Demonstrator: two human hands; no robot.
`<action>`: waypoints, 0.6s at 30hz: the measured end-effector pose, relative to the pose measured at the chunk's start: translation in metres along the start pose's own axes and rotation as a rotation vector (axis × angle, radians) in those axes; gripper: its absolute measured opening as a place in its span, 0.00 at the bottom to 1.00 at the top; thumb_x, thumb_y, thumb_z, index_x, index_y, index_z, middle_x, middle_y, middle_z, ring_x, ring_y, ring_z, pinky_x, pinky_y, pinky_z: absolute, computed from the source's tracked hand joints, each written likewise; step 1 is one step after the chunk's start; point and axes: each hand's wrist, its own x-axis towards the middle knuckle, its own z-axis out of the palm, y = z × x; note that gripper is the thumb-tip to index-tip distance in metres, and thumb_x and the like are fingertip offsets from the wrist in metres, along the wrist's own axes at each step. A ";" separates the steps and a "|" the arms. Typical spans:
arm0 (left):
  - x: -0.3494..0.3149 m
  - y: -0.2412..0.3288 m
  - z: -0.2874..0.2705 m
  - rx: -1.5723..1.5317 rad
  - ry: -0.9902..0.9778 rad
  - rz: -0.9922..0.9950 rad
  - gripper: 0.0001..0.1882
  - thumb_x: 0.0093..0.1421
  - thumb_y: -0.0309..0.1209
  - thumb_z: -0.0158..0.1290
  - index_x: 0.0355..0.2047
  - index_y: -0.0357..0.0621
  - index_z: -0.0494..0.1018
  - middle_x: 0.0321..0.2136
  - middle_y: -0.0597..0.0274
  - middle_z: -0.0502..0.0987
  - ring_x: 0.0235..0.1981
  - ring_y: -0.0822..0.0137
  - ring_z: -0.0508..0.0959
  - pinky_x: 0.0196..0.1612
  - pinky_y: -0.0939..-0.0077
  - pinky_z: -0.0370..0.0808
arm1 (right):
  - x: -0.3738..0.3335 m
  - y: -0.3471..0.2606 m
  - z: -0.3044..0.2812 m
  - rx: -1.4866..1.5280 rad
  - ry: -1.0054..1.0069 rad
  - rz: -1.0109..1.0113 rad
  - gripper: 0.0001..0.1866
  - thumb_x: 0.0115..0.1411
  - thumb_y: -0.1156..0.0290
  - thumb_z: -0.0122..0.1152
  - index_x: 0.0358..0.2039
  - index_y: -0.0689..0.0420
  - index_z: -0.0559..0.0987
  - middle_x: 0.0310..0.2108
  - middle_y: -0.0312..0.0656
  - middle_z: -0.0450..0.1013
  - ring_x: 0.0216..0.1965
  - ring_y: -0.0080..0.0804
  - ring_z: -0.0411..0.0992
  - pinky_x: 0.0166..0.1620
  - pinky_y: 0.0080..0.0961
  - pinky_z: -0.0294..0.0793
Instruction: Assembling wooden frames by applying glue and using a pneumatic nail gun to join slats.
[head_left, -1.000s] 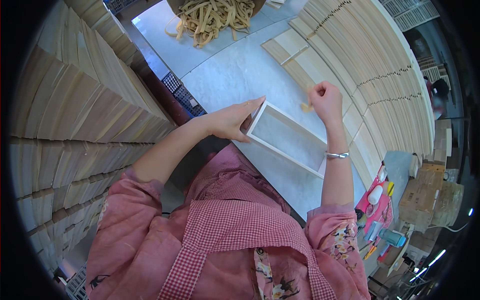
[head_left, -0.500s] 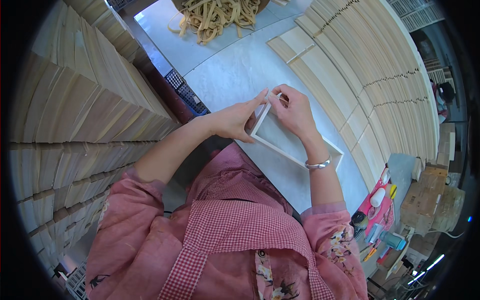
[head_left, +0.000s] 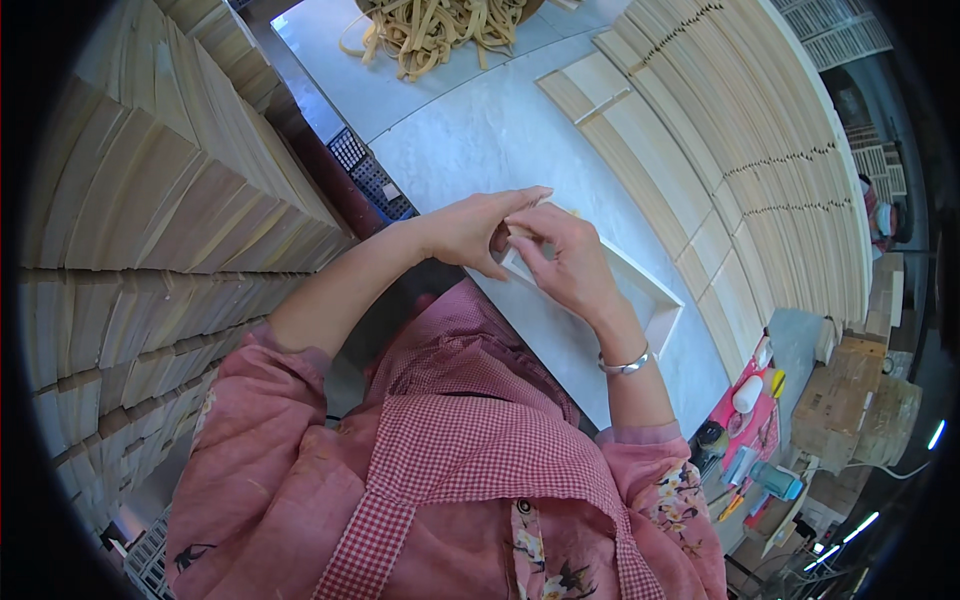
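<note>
A shallow, pale rectangular frame (head_left: pixel 664 322) lies on the table, its left end mostly covered by my hands. My left hand (head_left: pixel 465 232) clasps that end, with the fingers stretched toward the far corner and the thumb at the near one. Over the same end, my right hand (head_left: pixel 572 262) is closed in a pinch. A small tan bit shows at its fingertips, but I cannot tell what it is. My right wrist with its silver bangle passes over the frame's near side.
Tan flat bands (head_left: pixel 445 38) lie heaped at the table's far end. Rows of thin wooden strips (head_left: pixel 740 170) cover the right side. Tall stacks of wooden pieces (head_left: pixel 150 190) rise at my left. Tools and a white roll (head_left: pixel 747 394) sit at the right edge.
My right hand has moved from the frame's far left corner toward me, along its left end. My left hand still clasps that end.
</note>
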 end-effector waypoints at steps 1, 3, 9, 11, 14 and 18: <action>0.000 0.001 -0.001 0.000 0.002 -0.003 0.62 0.41 0.22 0.72 0.74 0.42 0.48 0.34 0.54 0.79 0.29 0.61 0.75 0.36 0.72 0.75 | -0.003 -0.004 0.001 -0.026 0.003 0.019 0.08 0.58 0.75 0.66 0.39 0.61 0.83 0.30 0.38 0.74 0.26 0.28 0.68 0.32 0.24 0.69; 0.000 0.001 -0.001 -0.002 0.003 -0.010 0.58 0.42 0.25 0.72 0.72 0.40 0.53 0.36 0.53 0.79 0.31 0.60 0.76 0.37 0.71 0.76 | -0.011 -0.012 0.001 -0.077 0.010 0.058 0.07 0.58 0.74 0.66 0.38 0.60 0.82 0.29 0.39 0.74 0.26 0.29 0.68 0.32 0.25 0.69; 0.007 -0.034 0.010 0.276 0.241 0.297 0.56 0.41 0.34 0.74 0.69 0.41 0.57 0.48 0.50 0.77 0.42 0.54 0.77 0.49 0.64 0.73 | -0.028 -0.045 0.003 -0.239 -0.112 0.278 0.09 0.57 0.67 0.68 0.32 0.57 0.78 0.30 0.41 0.75 0.26 0.34 0.71 0.33 0.29 0.71; 0.014 -0.036 0.006 0.433 0.220 0.258 0.56 0.39 0.39 0.74 0.67 0.41 0.58 0.52 0.50 0.75 0.46 0.52 0.75 0.53 0.62 0.69 | -0.032 -0.058 0.023 -0.193 -0.131 0.273 0.11 0.57 0.65 0.69 0.31 0.57 0.76 0.29 0.41 0.75 0.26 0.36 0.71 0.33 0.31 0.71; 0.019 -0.035 0.006 0.592 0.169 0.231 0.56 0.38 0.43 0.74 0.66 0.42 0.59 0.56 0.51 0.72 0.51 0.50 0.73 0.58 0.59 0.65 | -0.045 -0.061 0.046 -0.167 -0.020 0.177 0.10 0.59 0.66 0.67 0.37 0.57 0.80 0.27 0.41 0.75 0.25 0.40 0.72 0.33 0.33 0.72; 0.019 -0.034 0.003 0.516 0.195 0.298 0.56 0.36 0.42 0.74 0.65 0.42 0.60 0.54 0.54 0.74 0.51 0.51 0.73 0.59 0.59 0.63 | -0.094 -0.031 0.054 -0.293 0.109 0.160 0.10 0.61 0.68 0.64 0.41 0.58 0.82 0.27 0.41 0.75 0.26 0.40 0.72 0.33 0.32 0.72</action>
